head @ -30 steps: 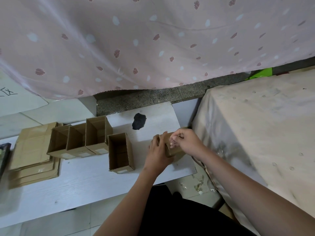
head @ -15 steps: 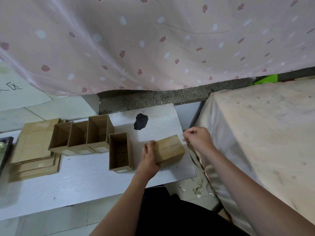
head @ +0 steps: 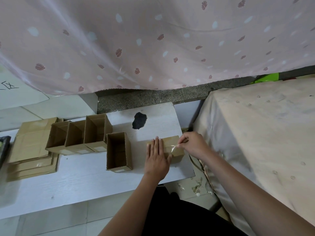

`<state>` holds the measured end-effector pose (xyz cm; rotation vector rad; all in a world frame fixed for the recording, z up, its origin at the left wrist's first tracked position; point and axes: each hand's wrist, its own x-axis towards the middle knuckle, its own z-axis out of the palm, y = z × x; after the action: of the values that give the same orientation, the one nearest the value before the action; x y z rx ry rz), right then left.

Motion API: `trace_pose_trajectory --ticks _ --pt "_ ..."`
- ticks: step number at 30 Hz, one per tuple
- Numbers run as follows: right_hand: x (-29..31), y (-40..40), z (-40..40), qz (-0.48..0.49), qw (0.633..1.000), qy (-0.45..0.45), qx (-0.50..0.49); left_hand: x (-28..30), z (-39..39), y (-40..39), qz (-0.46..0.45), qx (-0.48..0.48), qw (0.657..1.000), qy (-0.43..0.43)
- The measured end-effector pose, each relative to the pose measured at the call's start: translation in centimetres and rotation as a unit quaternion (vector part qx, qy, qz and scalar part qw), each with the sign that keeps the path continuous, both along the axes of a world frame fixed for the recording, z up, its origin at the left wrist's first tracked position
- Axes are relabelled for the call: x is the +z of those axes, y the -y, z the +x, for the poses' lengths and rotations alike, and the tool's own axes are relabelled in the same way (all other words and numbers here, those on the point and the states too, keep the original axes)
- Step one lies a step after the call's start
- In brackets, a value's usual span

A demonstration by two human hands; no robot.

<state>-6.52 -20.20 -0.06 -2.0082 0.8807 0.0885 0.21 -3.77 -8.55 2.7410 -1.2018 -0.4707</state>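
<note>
Cardboard box (head: 170, 140): closed, lying on your white table (head: 85, 181).
Left hand (head: 156, 158): your flat fingers press its top.
Right hand (head: 193, 145): you pinch clear tape (head: 174, 148).

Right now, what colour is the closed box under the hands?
Plain brown cardboard; the box shows best in the head view.

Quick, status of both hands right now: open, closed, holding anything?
Left hand: open, fingers straight, pressing flat on the closed cardboard box.
Right hand: closed, pinching a strip of clear tape over the box.
</note>
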Motion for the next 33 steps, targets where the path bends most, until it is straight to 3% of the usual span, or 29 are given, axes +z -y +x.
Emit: trace_pose_trajectory --ticks 3,12,19,25,33 --pt "0.0 -0.1 0.0 -0.015 1.0 -0.013 0.008 -0.3 -0.2 -0.1 0.014 0.009 1.0 0.011" --pt "0.6 -1.3 -0.1 0.066 0.997 0.035 0.013 -0.5 0.0 0.2 0.03 0.014 0.999 0.006" --pt "-0.2 -1.5 0.0 0.086 0.995 -0.018 0.055 -0.5 -0.2 0.2 0.038 0.012 0.999 0.006" --pt "-0.5 -0.5 -0.4 -0.052 0.997 0.014 0.049 -0.6 0.0 0.3 0.041 0.014 0.999 0.002" --pt "0.2 1.0 -1.4 -0.102 0.992 0.074 -0.015 -0.5 0.0 0.2 0.041 0.014 0.999 -0.008"
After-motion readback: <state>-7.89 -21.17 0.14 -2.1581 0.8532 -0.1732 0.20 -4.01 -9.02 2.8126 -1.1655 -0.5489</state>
